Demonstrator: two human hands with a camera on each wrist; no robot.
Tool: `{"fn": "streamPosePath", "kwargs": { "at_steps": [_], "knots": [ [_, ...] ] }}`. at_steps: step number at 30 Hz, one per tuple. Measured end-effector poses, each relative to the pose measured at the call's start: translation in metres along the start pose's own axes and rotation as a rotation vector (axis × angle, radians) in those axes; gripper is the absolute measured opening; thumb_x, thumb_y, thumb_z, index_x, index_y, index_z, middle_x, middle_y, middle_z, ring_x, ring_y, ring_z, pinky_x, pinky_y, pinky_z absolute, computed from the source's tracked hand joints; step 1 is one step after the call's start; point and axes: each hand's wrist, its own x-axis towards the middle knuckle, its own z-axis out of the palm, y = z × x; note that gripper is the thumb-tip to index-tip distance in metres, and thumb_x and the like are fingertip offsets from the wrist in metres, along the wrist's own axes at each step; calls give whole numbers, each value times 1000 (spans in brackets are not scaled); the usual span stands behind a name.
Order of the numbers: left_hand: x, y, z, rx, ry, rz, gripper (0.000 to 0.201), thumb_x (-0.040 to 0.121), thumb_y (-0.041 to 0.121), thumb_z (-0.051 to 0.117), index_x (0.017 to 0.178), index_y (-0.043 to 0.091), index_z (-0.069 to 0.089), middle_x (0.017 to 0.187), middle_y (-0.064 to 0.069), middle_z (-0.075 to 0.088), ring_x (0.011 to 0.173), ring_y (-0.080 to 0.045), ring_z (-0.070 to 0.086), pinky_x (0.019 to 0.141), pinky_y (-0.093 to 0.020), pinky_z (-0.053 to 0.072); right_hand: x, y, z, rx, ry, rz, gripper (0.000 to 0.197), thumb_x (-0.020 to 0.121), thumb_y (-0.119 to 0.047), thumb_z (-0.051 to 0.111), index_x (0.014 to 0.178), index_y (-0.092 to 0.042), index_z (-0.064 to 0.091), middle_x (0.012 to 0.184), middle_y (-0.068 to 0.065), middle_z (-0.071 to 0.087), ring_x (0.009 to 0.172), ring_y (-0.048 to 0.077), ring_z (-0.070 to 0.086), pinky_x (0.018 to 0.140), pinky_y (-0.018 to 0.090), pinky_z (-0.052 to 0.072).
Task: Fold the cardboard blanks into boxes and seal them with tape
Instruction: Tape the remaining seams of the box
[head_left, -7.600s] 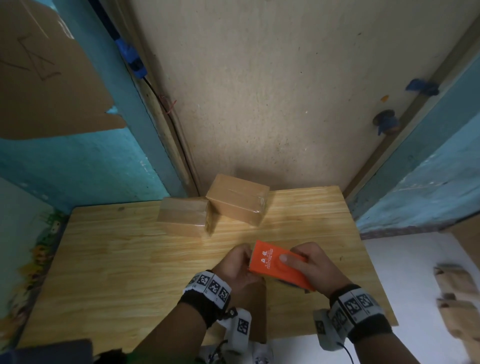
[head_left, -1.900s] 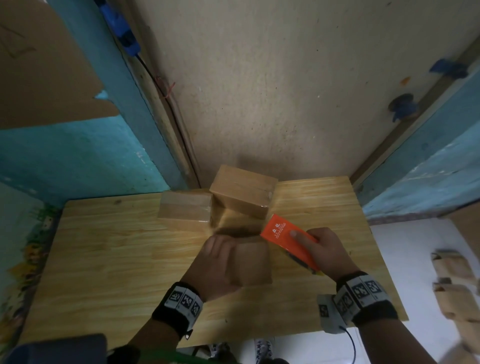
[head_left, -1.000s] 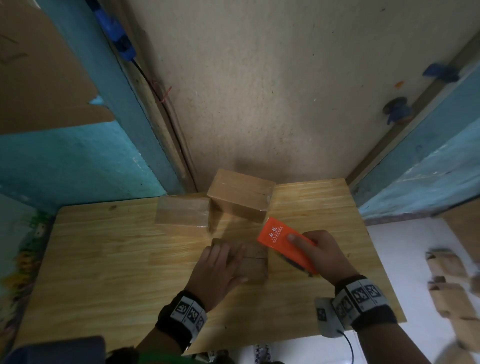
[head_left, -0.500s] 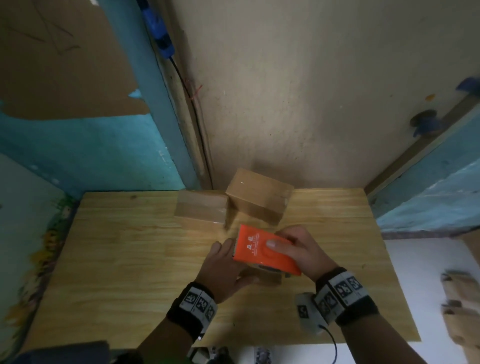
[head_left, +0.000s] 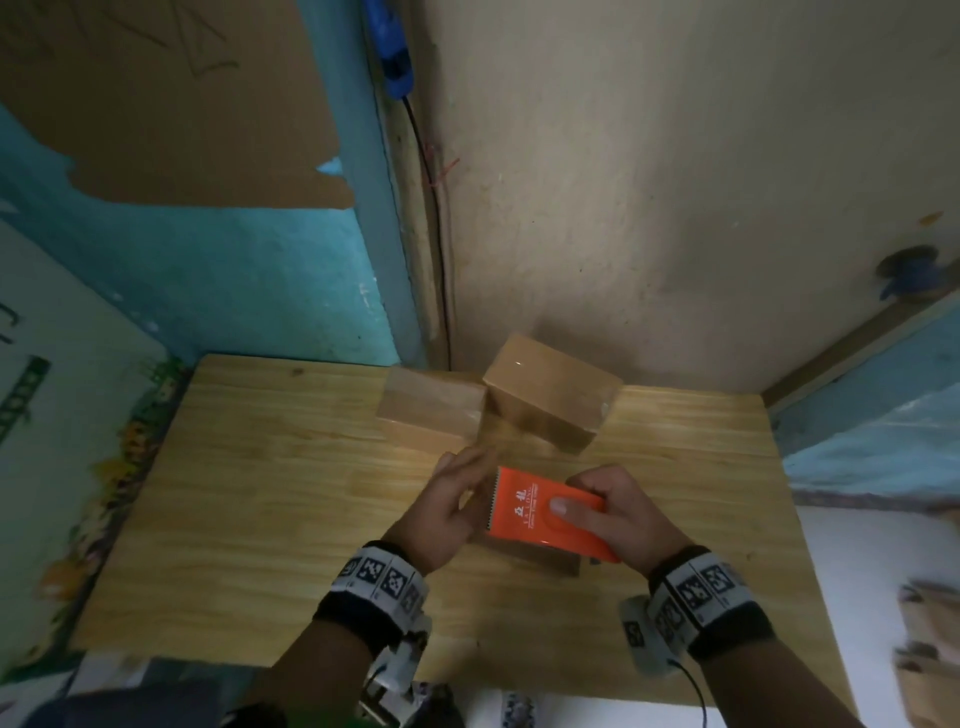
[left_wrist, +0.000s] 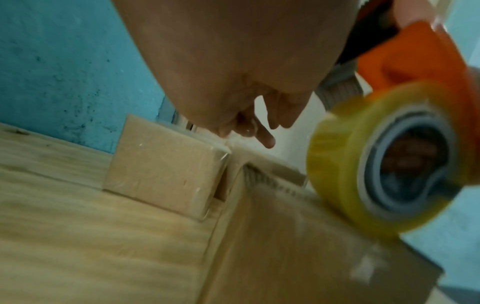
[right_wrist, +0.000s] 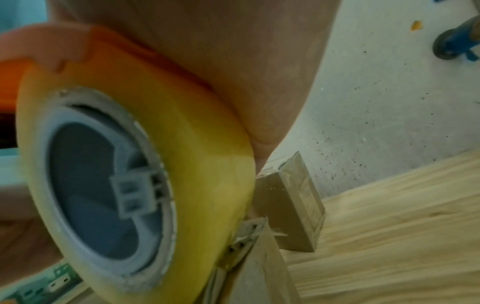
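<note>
Head view: right hand (head_left: 618, 514) holds tape dispenser (head_left: 545, 514) over box (head_left: 540, 558)

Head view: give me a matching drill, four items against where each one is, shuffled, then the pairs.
Items:
1. tape dispenser
2. left hand
3. tilted sealed box
4. flat sealed box

Places:
A. at the table's far edge, left of its neighbour
B. held in the right hand, over the near box
C. propped up at the wall, right of its neighbour
D. beside the dispenser's toothed edge

Pairs: 1-B, 2-D, 3-C, 4-A
</note>
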Motion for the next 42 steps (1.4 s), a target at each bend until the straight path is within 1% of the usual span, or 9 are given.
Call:
{"fn": "streamPosePath", "kwargs": {
  "at_steps": [3,8,10,15,20,25,35,38,42],
  "knots": [
    [10,14,0,-323,-150,-41,57,98,-4,59,134,39,65,139,7,65,131,-13,58,105,-35,51,-2,-2,-1,-12,-12,6,66,72,-66,75,85,-1,71,71,1,74,61,17,72,46,28,52],
    [12,31,8,-408,-229,-106,17,89,33,68,98,40,80,100,8,78,103,-16,69,100,-45,54,-4,2,-3,-33,-12,-13,71,76,-67,73,91,2,71,81,12,74,67,23,74,48,33,55],
    [11,31,10,-395,-200,-94,17,87,35,70,98,44,80,101,10,78,104,-16,70,99,-44,55,-5,6,-5,-39,-10,-29,70,78,-67,72,94,1,70,87,15,74,71,26,76,50,36,57],
    [9,33,11,-442,-106,-54,39,93,-1,68,106,35,79,106,4,79,101,-14,73,88,-28,56,-8,9,-8,-79,-7,-53,67,81,-68,68,95,-2,70,91,13,75,75,28,77,54,46,61],
    [15,34,6,-465,27,-118,43,91,-7,67,87,33,82,91,2,79,87,-13,74,82,-29,56,-8,9,-9,-77,-15,-46,67,80,-69,68,97,-4,71,92,12,75,76,27,77,54,44,61],
    [12,49,13,-569,-145,-425,15,95,29,62,100,19,72,80,2,76,66,-12,72,62,-28,59,-8,10,-10,-72,-11,-47,70,80,-71,67,98,-3,71,93,12,76,77,29,78,54,48,61],
    [12,37,16,-596,40,-562,22,95,1,66,77,3,78,65,-16,67,50,-19,58,51,-27,42,-10,9,-12,-105,-9,-61,75,81,-73,63,101,-1,69,95,13,76,78,29,77,58,58,61],
    [11,40,12,-595,83,-563,15,92,-3,69,80,1,78,62,-16,66,42,-15,55,41,-21,38,-9,8,-12,-105,-10,-72,84,79,-81,64,100,0,69,93,14,75,76,31,77,57,59,60],
    [13,39,13,-567,131,-567,10,90,-2,72,93,3,80,71,-20,70,47,-17,59,47,-26,42,-9,7,-12,-117,-17,-56,75,80,-72,64,101,0,69,95,14,75,77,29,77,57,57,62]
  ]
}}
